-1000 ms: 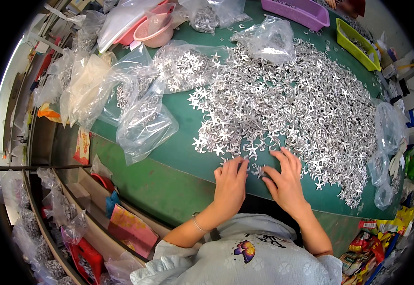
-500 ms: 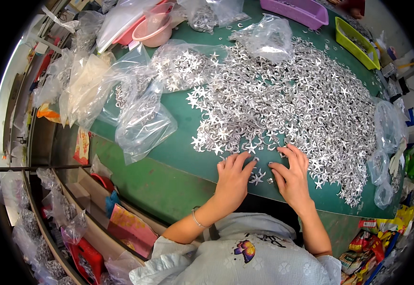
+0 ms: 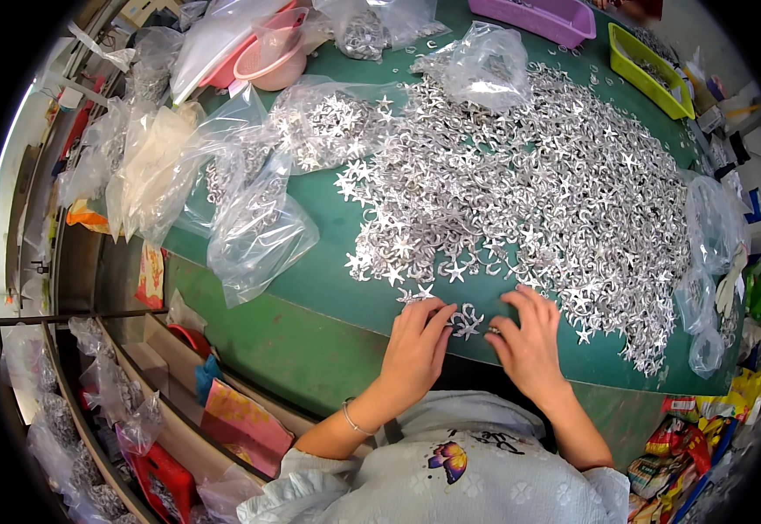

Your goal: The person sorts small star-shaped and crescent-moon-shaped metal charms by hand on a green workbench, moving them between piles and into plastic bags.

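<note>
At the near edge of the green table (image 3: 328,307), my left hand (image 3: 413,345) has its fingers bent and drawn together, the tips by small curved silver pieces; what they grip, if anything, is hidden. My right hand (image 3: 529,336) is curled opposite, thumb and forefinger closed on a tiny silver piece (image 3: 494,330). Between the hands lies a small group of silver metal charms (image 3: 466,323), star-like and curved. Just beyond my left fingertips are a few star-shaped charms (image 3: 417,293). A broad heap of silver charms (image 3: 564,192), starfish and crescent shapes, spreads behind both hands.
Clear plastic bags (image 3: 262,240) with charms stand left of the heap; another bag (image 3: 487,65) lies on its far side. Pink basins (image 3: 271,63), a purple tray (image 3: 537,19) and a yellow-green tray (image 3: 651,72) sit farther back. Shelving (image 3: 166,384) with bagged parts is at left.
Both hands have drawn nearer to the table's edge, and their fingers are more curled. Curved pieces now lie with the star between them. The view has shifted slightly.
</note>
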